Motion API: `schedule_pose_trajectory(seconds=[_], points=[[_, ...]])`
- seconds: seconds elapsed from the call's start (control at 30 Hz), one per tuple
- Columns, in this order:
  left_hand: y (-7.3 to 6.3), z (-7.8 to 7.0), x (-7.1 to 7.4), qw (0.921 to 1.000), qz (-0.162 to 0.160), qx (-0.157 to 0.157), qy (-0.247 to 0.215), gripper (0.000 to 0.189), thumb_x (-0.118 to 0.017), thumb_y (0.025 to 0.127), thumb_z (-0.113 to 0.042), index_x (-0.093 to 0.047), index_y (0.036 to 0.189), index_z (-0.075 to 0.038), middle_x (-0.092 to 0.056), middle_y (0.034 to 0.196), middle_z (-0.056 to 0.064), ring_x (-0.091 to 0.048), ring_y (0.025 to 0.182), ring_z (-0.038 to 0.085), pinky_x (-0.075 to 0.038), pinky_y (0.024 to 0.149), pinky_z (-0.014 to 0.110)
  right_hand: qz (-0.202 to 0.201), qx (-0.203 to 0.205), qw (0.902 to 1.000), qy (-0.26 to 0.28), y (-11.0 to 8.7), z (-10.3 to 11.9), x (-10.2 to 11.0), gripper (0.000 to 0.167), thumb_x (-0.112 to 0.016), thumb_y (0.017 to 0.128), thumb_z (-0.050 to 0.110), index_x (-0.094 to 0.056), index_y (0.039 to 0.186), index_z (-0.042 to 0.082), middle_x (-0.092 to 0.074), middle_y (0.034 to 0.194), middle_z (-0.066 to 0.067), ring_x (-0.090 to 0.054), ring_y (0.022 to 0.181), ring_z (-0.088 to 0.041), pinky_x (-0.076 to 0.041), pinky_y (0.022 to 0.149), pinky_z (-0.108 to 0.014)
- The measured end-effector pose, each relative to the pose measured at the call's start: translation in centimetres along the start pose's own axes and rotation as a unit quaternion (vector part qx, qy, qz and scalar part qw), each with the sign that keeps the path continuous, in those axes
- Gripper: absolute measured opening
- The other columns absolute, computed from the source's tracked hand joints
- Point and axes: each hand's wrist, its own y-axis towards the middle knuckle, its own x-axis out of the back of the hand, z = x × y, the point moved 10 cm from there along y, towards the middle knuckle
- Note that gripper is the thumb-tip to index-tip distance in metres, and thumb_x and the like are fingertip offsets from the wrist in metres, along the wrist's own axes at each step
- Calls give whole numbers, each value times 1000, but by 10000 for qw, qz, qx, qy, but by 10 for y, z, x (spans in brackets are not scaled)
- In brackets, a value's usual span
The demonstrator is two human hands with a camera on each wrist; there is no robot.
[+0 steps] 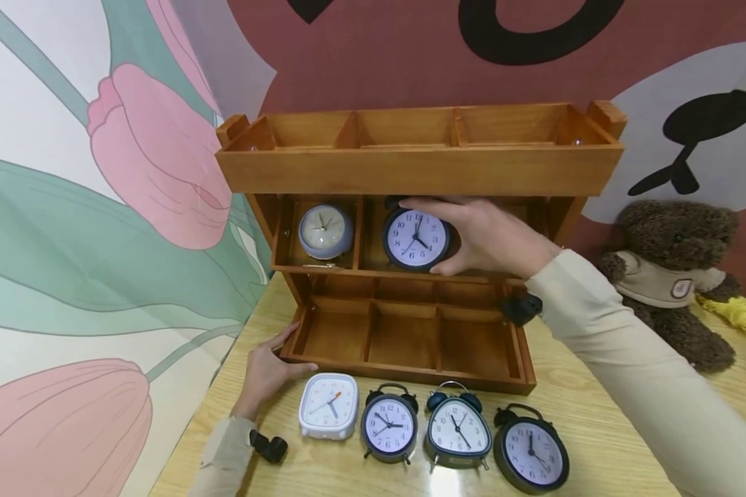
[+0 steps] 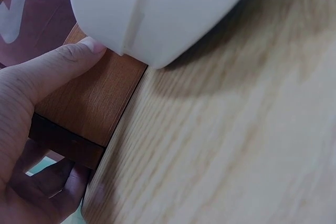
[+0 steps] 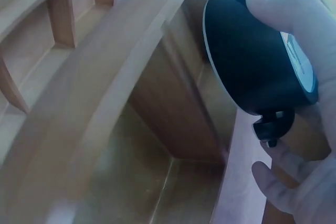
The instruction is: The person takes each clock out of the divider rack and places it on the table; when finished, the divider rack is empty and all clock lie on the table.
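My right hand (image 1: 481, 231) grips a black round alarm clock (image 1: 415, 237) at the middle compartment of the shelf's middle tier, its white face outward. In the right wrist view, the thumb presses the clock's black casing (image 3: 247, 51) and a bell (image 3: 273, 125) shows near the fingers. My left hand (image 1: 269, 373) holds the lower left corner of the wooden shelf (image 1: 410, 172). In the left wrist view its thumb lies along the front board (image 2: 94, 98) and the fingers wrap the side, close beside a white square clock (image 1: 329, 406).
A blue-grey round clock (image 1: 325, 232) sits in the middle tier's left compartment. Before the shelf stand a black twin-bell clock (image 1: 389, 424), a dark triangular clock (image 1: 458, 429) and another black clock (image 1: 531, 450) on the wooden table (image 1: 323, 469). A brown teddy bear (image 1: 674, 276) sits at the right.
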Motion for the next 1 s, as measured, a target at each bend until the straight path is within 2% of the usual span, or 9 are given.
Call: schedule_pose_trajectory(seconds=[0.13,0.3,0.43,0.5,0.63,0.77,0.9,0.93,1.0], points=[[0,0,-1,10000,38,4,8,91,-93,55,-44,-57,137,-27,-54,138,19,-52,127,39,-44,102,54,-256,352,9990,-24,-14,10,7,98,-94,59,27,-46,144,21,-56,133,-14,-61,110,-27,-55,87,-46],[0,0,-2,10000,86,40,-9,91,-93,55,-45,-57,137,-28,-52,140,19,-51,128,39,-44,103,53,-239,475,9986,-32,-37,14,8,96,-92,60,31,-46,144,22,-54,135,-11,-52,119,-28,-48,94,-52],[0,2,-2,9999,117,94,-17,92,-92,55,-46,-56,137,-28,-51,141,19,-50,129,39,-43,103,54,-145,317,9994,1,-58,14,7,96,-91,61,36,-45,144,26,-54,136,-7,-48,118,-26,-48,89,-54],[0,2,-3,9999,112,100,-21,92,-92,55,-46,-56,137,-28,-51,141,19,-50,129,39,-43,103,53,-164,277,9995,-13,-70,14,6,96,-91,59,37,-46,143,25,-54,135,-7,-47,116,-25,-51,83,-51],[0,5,-4,9999,122,100,-47,92,-92,55,-47,-56,137,-28,-51,141,19,-50,128,39,-43,104,53,-229,325,9992,25,-97,13,-1,97,-91,57,38,-48,142,24,-57,133,-5,-47,112,-21,-51,78,-47],[-3,8,-2,9999,82,119,22,92,-93,54,-46,-57,137,-28,-54,138,20,-54,125,38,-45,101,52,-55,109,9999,75,-130,3,-13,97,-90,55,43,-49,141,26,-58,131,-2,-48,113,-19,-51,80,-50],[-3,7,1,10000,10,78,10,91,-93,54,-46,-58,136,-27,-55,137,19,-55,123,38,-46,100,52,136,-339,9993,36,-167,-13,-23,99,-90,53,48,-49,141,31,-58,130,3,-48,114,-19,-50,81,-53],[-2,6,1,10000,9,51,-8,91,-93,54,-46,-58,136,-27,-55,138,19,-55,123,38,-46,100,52,154,-444,9989,-28,-177,-17,-25,99,-89,52,51,-49,140,32,-58,129,5,-48,113,-17,-51,76,-49],[0,4,0,10000,53,-4,-51,91,-92,55,-47,-57,136,-27,-54,138,19,-54,125,38,-46,101,52,168,-651,9977,-57,-197,-25,-29,99,-88,51,55,-50,139,33,-59,127,6,-48,111,-14,-51,71,-48]])
